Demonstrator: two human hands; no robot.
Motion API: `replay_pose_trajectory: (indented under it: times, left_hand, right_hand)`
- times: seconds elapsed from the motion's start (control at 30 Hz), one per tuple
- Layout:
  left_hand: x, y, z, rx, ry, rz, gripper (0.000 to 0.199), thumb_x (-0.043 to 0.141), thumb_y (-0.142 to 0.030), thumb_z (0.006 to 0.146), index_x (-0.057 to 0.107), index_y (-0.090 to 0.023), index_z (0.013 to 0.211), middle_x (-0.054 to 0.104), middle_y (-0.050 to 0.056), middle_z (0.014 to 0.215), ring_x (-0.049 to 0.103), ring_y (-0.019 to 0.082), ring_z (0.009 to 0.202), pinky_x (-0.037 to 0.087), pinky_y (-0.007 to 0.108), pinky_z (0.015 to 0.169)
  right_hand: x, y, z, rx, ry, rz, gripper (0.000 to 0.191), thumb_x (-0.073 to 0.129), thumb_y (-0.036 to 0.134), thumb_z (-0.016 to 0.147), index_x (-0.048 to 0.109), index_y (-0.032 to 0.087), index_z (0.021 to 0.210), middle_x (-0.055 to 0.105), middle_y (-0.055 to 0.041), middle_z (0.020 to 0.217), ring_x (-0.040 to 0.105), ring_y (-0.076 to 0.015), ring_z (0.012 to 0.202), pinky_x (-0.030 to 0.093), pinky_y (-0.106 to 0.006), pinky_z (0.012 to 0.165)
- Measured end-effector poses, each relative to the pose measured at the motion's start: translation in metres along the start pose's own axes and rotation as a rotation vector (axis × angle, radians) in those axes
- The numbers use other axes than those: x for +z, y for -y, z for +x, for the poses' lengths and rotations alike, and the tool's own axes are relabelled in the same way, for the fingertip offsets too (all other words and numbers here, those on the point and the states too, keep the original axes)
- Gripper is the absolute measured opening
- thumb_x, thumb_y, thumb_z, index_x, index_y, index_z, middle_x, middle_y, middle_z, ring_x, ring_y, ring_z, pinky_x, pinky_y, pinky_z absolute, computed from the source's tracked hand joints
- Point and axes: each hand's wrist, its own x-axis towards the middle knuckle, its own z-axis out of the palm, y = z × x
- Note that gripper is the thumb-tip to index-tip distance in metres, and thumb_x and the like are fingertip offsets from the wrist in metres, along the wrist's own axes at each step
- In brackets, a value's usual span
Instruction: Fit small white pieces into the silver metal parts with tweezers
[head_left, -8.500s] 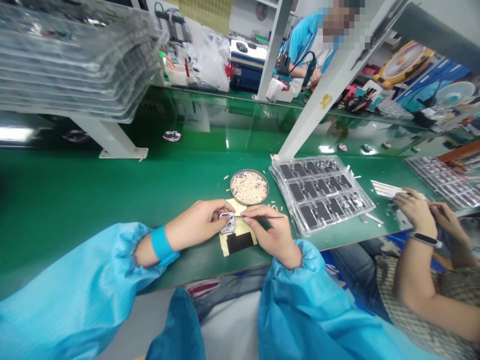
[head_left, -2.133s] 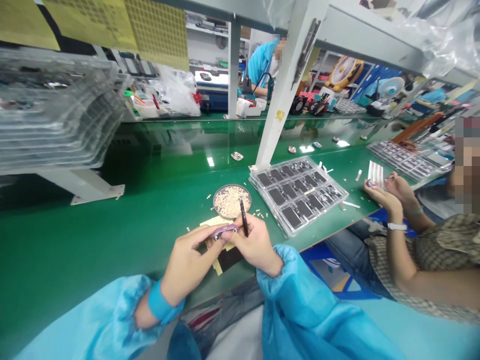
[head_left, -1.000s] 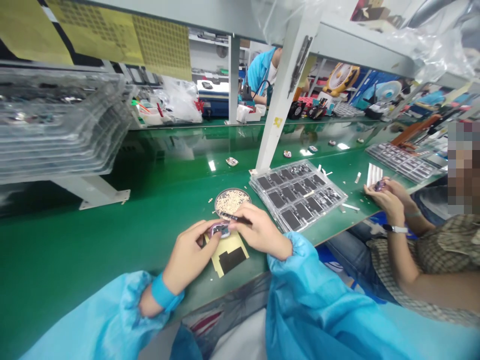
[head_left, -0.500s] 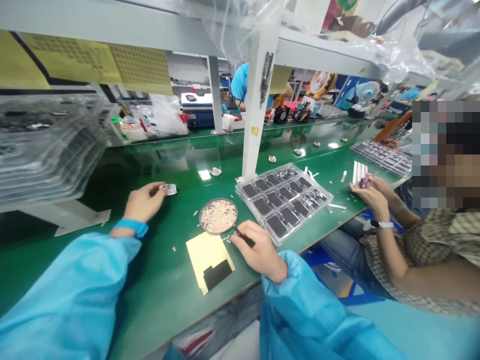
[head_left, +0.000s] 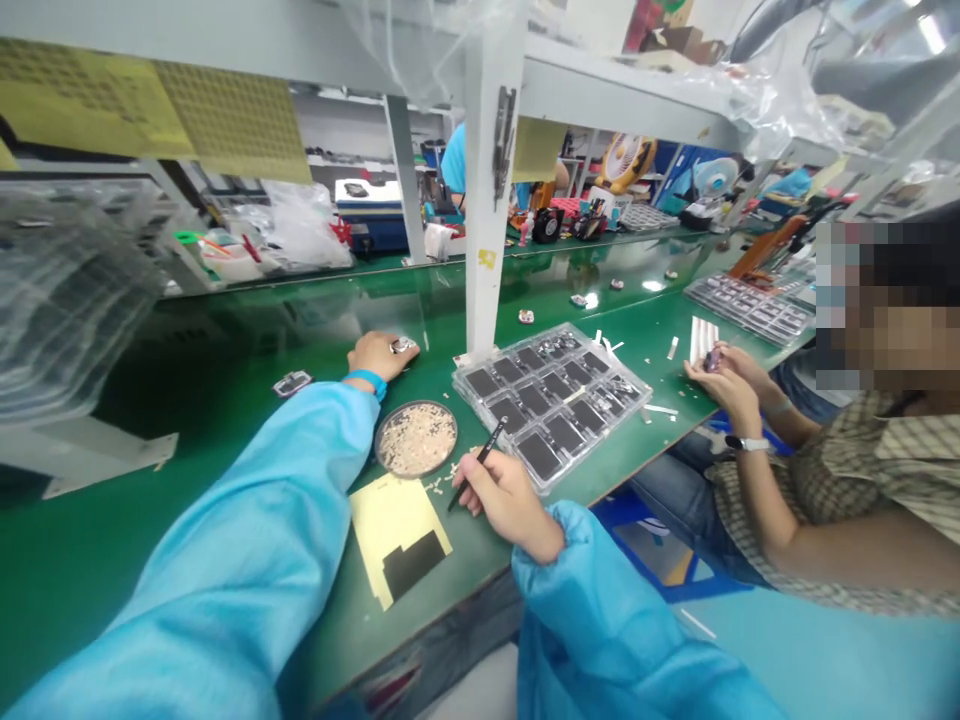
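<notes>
My left hand (head_left: pixel 377 355), with a blue wrist band, reaches forward on the green bench and has its fingers closed on a small white-and-silver electronic part (head_left: pixel 403 346). My right hand (head_left: pixel 501 490) holds slim black tweezers (head_left: pixel 491 441), pointing down to the left. Left of that hand is a round dish (head_left: pixel 417 440) heaped with tiny beige pieces, some of them loose beside it. Below the dish lies a yellow sheet (head_left: pixel 386 520) with a black patch (head_left: pixel 414 565). Another small electronic part (head_left: pixel 292 383) lies left of my left forearm.
A clear compartment tray (head_left: pixel 551 395) of dark flat parts sits right of the dish. A white post (head_left: pixel 487 220) rises behind it. Stacked clear trays (head_left: pixel 67 300) stand at left. More small parts (head_left: pixel 526 316) lie farther back. At right, a co-worker's hands (head_left: pixel 724 375) hold a small item.
My left hand has let go of one electronic part and moved right and forward to another. My right hand has raised the tweezers from beside the dish, tilting them upright. The view has turned slightly right.
</notes>
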Motion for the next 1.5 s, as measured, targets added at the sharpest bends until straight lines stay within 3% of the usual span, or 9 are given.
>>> replay_pose_trajectory:
  times: [0.17, 0.33, 0.43, 0.6, 0.67, 0.83, 1.17, 1.33, 1.5]
  left_hand:
    - [-0.02, 0.012, -0.073, -0.06, 0.105, -0.375, 0.061, 0.055, -0.064, 0.084, 0.066, -0.013, 0.116, 0.072, 0.016, 0.111, 0.068, 0.027, 0.099, 0.051, 0.033, 0.076]
    - [-0.035, 0.022, -0.182, -0.231, 0.571, -0.988, 0.057, 0.087, -0.034, 0.066, 0.061, -0.017, 0.114, 0.072, 0.007, 0.093, 0.067, 0.016, 0.074, 0.052, 0.027, 0.07]
    - [-0.035, 0.026, -0.215, -0.258, 0.59, -1.096, 0.051, 0.085, -0.031, 0.071, 0.06, -0.019, 0.113, 0.07, 0.002, 0.088, 0.064, 0.013, 0.073, 0.051, 0.023, 0.067]
    - [-0.032, 0.033, -0.225, -0.096, 0.356, -0.836, 0.026, 0.069, -0.039, 0.086, 0.063, -0.02, 0.102, 0.067, 0.001, 0.083, 0.062, 0.015, 0.073, 0.049, 0.024, 0.065]
    - [-0.031, 0.037, -0.226, -0.021, 0.339, -0.682, 0.021, 0.064, -0.038, 0.089, 0.064, -0.022, 0.103, 0.069, 0.001, 0.087, 0.063, 0.015, 0.073, 0.048, 0.025, 0.065]
    - [-0.028, 0.044, -0.23, 0.085, 0.37, -0.247, 0.018, 0.055, -0.033, 0.092, 0.065, -0.028, 0.106, 0.058, -0.006, 0.059, 0.052, 0.014, 0.053, 0.032, 0.026, 0.051]
    - [-0.025, 0.047, -0.23, 0.071, 0.341, -0.222, 0.021, 0.053, -0.034, 0.092, 0.065, -0.028, 0.108, 0.061, -0.005, 0.062, 0.054, 0.015, 0.054, 0.031, 0.026, 0.052]
    - [-0.024, 0.047, -0.23, 0.079, 0.334, -0.224, 0.023, 0.052, -0.036, 0.093, 0.065, -0.027, 0.11, 0.064, -0.004, 0.064, 0.056, 0.016, 0.055, 0.033, 0.026, 0.053]
    - [-0.022, 0.047, -0.23, 0.072, 0.332, -0.249, 0.024, 0.052, -0.036, 0.092, 0.065, -0.026, 0.11, 0.068, -0.003, 0.068, 0.057, 0.016, 0.055, 0.035, 0.026, 0.053]
  right_hand:
    - [0.0, 0.003, -0.005, -0.064, 0.082, -0.072, 0.021, 0.068, 0.039, 0.089, 0.068, 0.019, 0.094, 0.07, -0.003, 0.08, 0.066, -0.0144, 0.07, 0.052, -0.023, 0.059]
    - [0.001, 0.01, -0.008, -0.196, 0.155, -0.189, 0.01, 0.069, 0.028, 0.088, 0.072, 0.019, 0.088, 0.072, -0.0062, 0.095, 0.069, -0.0174, 0.087, 0.055, -0.026, 0.071]
    - [0.006, 0.011, -0.009, -0.191, 0.218, -0.182, 0.009, 0.071, 0.027, 0.087, 0.072, 0.019, 0.091, 0.072, -0.0058, 0.093, 0.07, -0.0169, 0.084, 0.057, -0.028, 0.074]
    - [0.02, 0.006, -0.007, -0.132, 0.276, -0.139, 0.015, 0.073, 0.03, 0.086, 0.069, 0.019, 0.095, 0.072, -0.0043, 0.091, 0.071, -0.0162, 0.081, 0.059, -0.028, 0.076]
    - [0.024, 0.005, -0.006, -0.124, 0.292, -0.18, 0.016, 0.072, 0.03, 0.087, 0.068, 0.019, 0.097, 0.072, -0.0042, 0.091, 0.071, -0.0164, 0.082, 0.06, -0.029, 0.077]
    - [0.025, 0.005, -0.006, -0.134, 0.289, -0.228, 0.013, 0.068, 0.029, 0.09, 0.067, 0.019, 0.097, 0.07, -0.0047, 0.095, 0.07, -0.016, 0.082, 0.059, -0.029, 0.078]
    - [0.024, 0.006, -0.008, -0.159, 0.269, -0.158, 0.008, 0.068, 0.027, 0.09, 0.065, 0.019, 0.093, 0.07, -0.0043, 0.091, 0.07, -0.0164, 0.082, 0.058, -0.029, 0.075]
    - [0.023, 0.01, -0.009, -0.36, 0.067, -0.149, 0.006, 0.071, 0.022, 0.089, 0.067, 0.021, 0.094, 0.074, -0.0063, 0.093, 0.071, -0.0203, 0.092, 0.058, -0.037, 0.087]
    - [0.025, 0.011, -0.01, -0.466, 0.09, -0.28, 0.009, 0.074, 0.02, 0.086, 0.073, 0.023, 0.095, 0.077, -0.0066, 0.096, 0.072, -0.0218, 0.093, 0.059, -0.039, 0.088]
